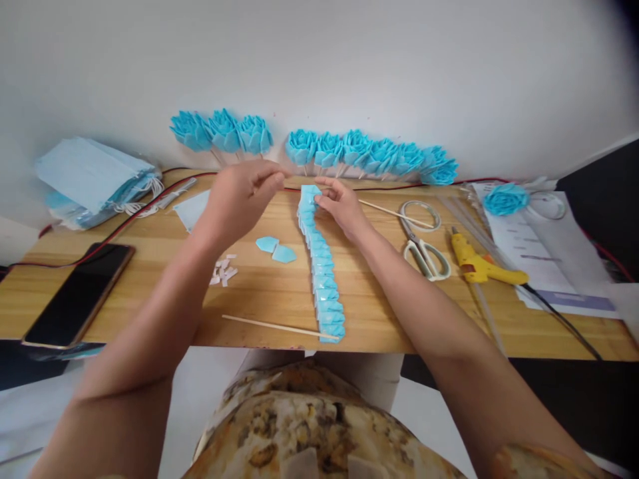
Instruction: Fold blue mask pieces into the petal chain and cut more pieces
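Observation:
A long strip of overlapping blue petals (pixel 323 266) runs from the table's near edge toward the wall, bending slightly at its far end. My right hand (pixel 342 203) is at that far end, its thumb on the petals' edge and its index finger stretched past the top. Left of the strip, above the table, my left hand (pixel 249 193) is curled with thumb and index finger close together; whatever may be between them is hidden. Two loose blue petals (pixel 276 249) lie between my left forearm and the strip. A thin wooden stick (pixel 272 324) crosses the strip's near end.
Blue fabric flowers (pixel 357 150) on sticks lean along the wall. On the right are scissors (pixel 424 249), a yellow glue gun (pixel 482 263) and a single blue flower (pixel 506 199) on papers. To the left lie face masks (pixel 97 169), a phone (pixel 80 293) and small white pieces (pixel 223 271).

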`<state>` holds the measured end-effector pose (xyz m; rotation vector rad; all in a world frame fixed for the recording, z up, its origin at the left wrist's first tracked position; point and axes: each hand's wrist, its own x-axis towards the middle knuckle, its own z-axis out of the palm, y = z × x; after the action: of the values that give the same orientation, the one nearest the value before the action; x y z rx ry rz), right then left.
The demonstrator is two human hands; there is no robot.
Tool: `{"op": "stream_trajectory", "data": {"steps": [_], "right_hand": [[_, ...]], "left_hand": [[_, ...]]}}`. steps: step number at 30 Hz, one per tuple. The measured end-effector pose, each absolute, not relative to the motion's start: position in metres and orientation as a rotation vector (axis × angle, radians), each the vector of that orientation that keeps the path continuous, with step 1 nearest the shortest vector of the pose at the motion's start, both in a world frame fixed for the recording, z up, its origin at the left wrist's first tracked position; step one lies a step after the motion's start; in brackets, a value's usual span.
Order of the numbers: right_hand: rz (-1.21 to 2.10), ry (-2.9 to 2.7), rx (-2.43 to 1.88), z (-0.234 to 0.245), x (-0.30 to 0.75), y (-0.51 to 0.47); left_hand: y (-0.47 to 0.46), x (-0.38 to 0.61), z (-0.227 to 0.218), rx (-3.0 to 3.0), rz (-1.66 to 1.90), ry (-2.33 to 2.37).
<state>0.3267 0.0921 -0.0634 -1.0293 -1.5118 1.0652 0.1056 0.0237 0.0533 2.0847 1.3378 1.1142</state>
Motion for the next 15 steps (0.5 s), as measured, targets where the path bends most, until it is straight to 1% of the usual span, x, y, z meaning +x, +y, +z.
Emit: {"op": "stream_trajectory", "data": {"steps": [2, 4, 6, 9, 12, 15], "right_hand": [[1.059, -1.509, -1.048, -0.069, 0.325, 0.095], [1.052, -1.495, -1.067, -0.073, 0.323, 0.099], [1.038, -1.493, -1.082, -0.077, 0.321, 0.101], [1.018, -1.504, -1.088, -0.078, 0.319, 0.101], [1.019, -1.515, -1.101, -0.075, 0.32, 0.098], [1.022, -1.514, -1.126, -0.073, 0.322, 0.096]], "left_hand": [[-0.008, 0.1, 0.07, 2.321, 0.914, 1.246], [-0.038, 0.093, 0.074, 2.476, 0.695, 1.069], [-0.062, 0.086, 0.063, 2.515, 0.496, 0.981], [-0.085, 0.077, 0.03, 2.542, 0.26, 0.899], [-0.097, 0.073, -0.002, 2.54, 0.234, 0.874], [-0.102, 0.075, -0.021, 2.515, 0.358, 0.86]]}}
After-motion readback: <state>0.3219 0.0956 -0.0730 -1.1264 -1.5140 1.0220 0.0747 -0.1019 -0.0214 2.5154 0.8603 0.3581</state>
